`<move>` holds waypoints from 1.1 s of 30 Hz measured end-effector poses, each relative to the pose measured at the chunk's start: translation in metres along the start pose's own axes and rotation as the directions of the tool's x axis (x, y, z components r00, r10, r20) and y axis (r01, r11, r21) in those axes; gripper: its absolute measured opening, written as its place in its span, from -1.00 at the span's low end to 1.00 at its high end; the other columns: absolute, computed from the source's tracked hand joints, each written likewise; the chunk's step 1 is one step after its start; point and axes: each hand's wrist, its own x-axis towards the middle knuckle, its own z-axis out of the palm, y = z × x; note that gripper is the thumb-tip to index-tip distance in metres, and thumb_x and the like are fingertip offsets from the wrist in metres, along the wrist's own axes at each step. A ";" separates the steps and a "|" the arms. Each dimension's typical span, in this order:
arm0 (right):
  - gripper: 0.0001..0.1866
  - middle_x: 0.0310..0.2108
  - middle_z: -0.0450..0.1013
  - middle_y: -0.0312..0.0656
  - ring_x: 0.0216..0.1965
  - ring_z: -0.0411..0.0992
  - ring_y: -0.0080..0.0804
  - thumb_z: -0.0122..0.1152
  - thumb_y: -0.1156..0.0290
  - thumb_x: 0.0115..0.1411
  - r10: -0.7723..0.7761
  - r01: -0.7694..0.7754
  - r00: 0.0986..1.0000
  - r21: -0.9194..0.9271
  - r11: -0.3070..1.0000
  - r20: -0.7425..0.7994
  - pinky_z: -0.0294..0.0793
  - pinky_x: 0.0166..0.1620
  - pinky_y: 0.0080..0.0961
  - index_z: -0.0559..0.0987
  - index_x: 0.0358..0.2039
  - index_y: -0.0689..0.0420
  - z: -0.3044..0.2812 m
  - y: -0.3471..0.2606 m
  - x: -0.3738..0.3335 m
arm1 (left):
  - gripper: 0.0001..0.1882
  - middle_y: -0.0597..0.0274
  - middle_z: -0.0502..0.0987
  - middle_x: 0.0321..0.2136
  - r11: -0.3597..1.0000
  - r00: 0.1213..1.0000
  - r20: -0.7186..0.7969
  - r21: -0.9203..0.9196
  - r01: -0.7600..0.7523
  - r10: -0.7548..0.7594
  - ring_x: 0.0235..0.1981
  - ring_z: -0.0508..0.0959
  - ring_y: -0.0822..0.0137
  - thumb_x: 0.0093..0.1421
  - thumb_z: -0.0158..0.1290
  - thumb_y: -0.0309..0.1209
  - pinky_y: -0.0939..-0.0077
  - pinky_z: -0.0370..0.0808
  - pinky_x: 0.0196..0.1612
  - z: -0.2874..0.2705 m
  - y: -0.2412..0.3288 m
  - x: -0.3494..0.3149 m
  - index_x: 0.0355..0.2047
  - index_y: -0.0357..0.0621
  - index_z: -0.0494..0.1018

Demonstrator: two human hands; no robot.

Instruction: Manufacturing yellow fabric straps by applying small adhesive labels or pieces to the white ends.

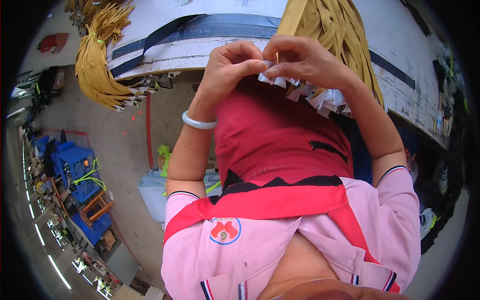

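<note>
At the table's near edge, my left hand (231, 67), with a pale bangle on its wrist, and my right hand (307, 61) meet with bent fingers. Between their thumbs and forefingers they pinch a small white tab (265, 77). It is at the white-tipped ends of a thick bundle of mustard-yellow flat strips (345, 37), which runs across the table beside my right hand. Several more white ends (327, 101) hang over the edge below my right wrist. How the tab joins a strip is hidden by my fingers.
The white worn table (195, 56) carries dark blue bands (225, 26). A second bundle of yellow strips (95, 65), tied with light green cord, hangs over its left end. Blue crates (77, 167) and a small wooden stool (96, 207) stand on the floor at left.
</note>
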 end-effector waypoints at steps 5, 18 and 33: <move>-0.83 -0.52 0.46 -0.36 -0.58 0.37 -0.70 0.30 0.36 0.21 -0.081 0.101 0.994 0.302 0.948 -0.078 0.36 -0.50 -0.72 0.56 -0.34 0.20 -0.005 0.018 0.002 | -0.88 0.29 0.58 -0.34 0.992 0.995 -0.082 -0.118 0.048 -0.058 -0.31 0.55 0.50 0.12 0.22 -0.59 0.64 0.50 -0.20 0.012 -0.009 0.001 -0.32 -0.25 0.53; -0.85 -0.49 0.48 -0.34 -0.55 0.40 -0.69 0.26 0.41 0.21 0.005 0.020 0.994 0.223 0.975 -0.111 0.39 -0.50 -0.72 0.52 -0.37 0.22 0.003 0.004 -0.002 | -0.88 0.28 0.56 -0.50 0.965 0.952 -0.267 0.250 -0.082 0.151 -0.47 0.55 0.47 0.09 0.21 -0.63 0.60 0.52 -0.35 0.026 0.001 -0.004 -0.44 -0.25 0.46; -0.90 -0.55 0.41 -0.40 -0.53 0.38 -0.72 0.14 0.45 0.30 -0.151 0.189 0.890 0.046 0.981 -0.431 0.41 -0.43 -0.72 0.53 -0.26 0.21 0.022 0.028 -0.004 | -0.89 0.29 0.51 -0.39 0.868 0.976 -0.072 0.474 -0.150 0.208 -0.42 0.53 0.52 0.18 0.13 -0.66 0.69 0.51 -0.37 0.018 -0.007 -0.004 -0.26 -0.32 0.52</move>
